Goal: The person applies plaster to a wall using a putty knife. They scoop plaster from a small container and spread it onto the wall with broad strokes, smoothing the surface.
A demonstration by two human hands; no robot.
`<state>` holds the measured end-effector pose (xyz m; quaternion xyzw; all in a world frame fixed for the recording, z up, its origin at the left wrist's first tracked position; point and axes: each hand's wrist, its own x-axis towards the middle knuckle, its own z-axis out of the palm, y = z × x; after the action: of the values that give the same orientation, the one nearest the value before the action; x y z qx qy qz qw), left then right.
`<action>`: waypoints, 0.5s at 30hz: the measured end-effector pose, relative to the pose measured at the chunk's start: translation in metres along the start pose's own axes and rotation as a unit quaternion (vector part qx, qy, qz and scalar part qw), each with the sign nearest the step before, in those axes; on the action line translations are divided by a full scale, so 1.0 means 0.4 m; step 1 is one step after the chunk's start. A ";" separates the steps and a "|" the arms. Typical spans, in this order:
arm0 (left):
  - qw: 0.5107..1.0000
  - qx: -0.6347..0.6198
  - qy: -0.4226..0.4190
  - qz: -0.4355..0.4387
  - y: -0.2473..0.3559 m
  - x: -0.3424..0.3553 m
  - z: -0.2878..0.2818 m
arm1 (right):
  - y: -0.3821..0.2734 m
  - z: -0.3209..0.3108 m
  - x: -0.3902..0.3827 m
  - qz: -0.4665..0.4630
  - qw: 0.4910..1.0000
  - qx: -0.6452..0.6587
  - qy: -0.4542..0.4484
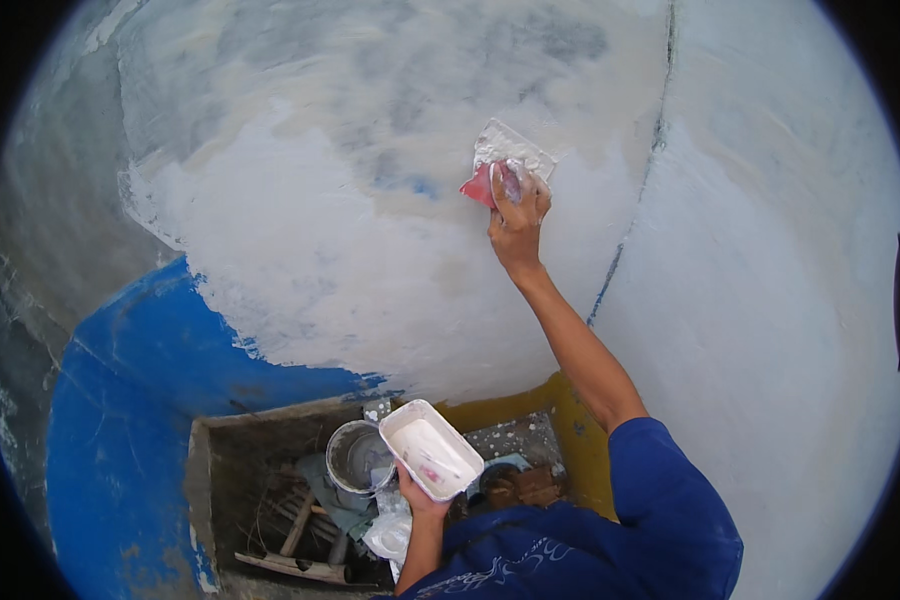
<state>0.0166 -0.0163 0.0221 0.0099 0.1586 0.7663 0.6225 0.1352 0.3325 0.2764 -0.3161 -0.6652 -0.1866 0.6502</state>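
Observation:
My right hand (517, 215) grips a putty applicator (512, 142) with a pink part and a broad blade coated in white paste, held up against the wall (320, 210), which is smeared white over grey patches. The fingers curl over its upper side. Low in the view, my left hand (420, 492) holds a white rectangular tub (430, 440) with white paste inside, tilted toward the camera. Just left of the tub is a grey bucket (340, 455) with greyish contents, partly hidden behind it.
An open concrete box (215, 470) holds wooden pieces, cloth and other clutter at the bottom. A blue painted area (120, 420) curves along the lower left, beside rough grey concrete (50, 210). A yellow painted strip (585, 455) runs behind my body. A crack descends the wall at right.

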 end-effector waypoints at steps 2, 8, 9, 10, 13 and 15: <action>1.000 -0.003 -0.010 -0.003 0.008 0.011 0.003 | -0.068 -0.013 -0.103 -0.014 0.995 0.052 -0.079; 1.000 0.011 0.005 0.003 0.003 0.011 -0.019 | -0.026 -0.208 0.067 -0.002 0.995 0.059 0.084; 1.000 0.006 0.007 -0.001 0.005 0.009 -0.011 | -0.011 -0.244 0.145 0.004 0.991 0.015 0.133; 1.000 0.002 0.003 -0.010 0.002 0.012 -0.003 | 0.060 -0.247 0.172 0.030 0.989 -0.015 0.146; 1.000 0.001 0.003 -0.006 -0.012 0.017 -0.013 | 0.241 -0.199 0.196 0.004 0.989 -0.053 0.139; 1.000 -0.012 0.003 -0.009 -0.011 0.011 -0.015 | 0.190 -0.141 0.147 -0.011 0.990 -0.069 0.124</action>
<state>0.0186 -0.0129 0.0143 -0.0013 0.1519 0.7627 0.6286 0.2304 0.3615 0.3267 -0.3272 -0.5681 -0.2769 0.7025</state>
